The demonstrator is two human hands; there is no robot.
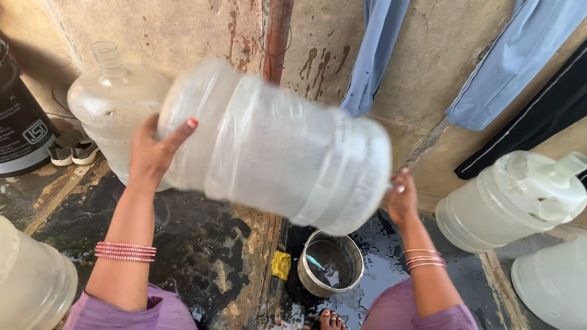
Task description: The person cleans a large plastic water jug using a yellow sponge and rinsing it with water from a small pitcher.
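Water jug [275, 143], the big clear plastic kind, is held up off the ground and tipped almost on its side, a bit blurred, pretty much dead centre of the view. Its base end is gripped by the left hand [153, 153] at about 9 o'clock, thumb pressed flat against the plastic. The neck end is held by the right hand [400, 198] at about 4 o'clock of the jug; the fingers are curled there, but exactly what they're wrapped around can't be made out since the jug covers it. So both hands are clamped on the same jug, well apart from each other. Pink bangles [125, 251] are worn on the left wrist.

Below the jug, at roughly 6 o'clock, a metal pot [331, 263] is sat on the wet dark floor [208, 244], with a yellow scrap [281, 264] just beside it. Another clear jug [110, 101] is stood upright against the stained wall at 10 o'clock, and one more lies tilted [513, 198] at 3 o'clock. Blue cloth [379, 55] is hung on the wall at 1 o'clock. Sandals [72, 150] are parked near the far left.
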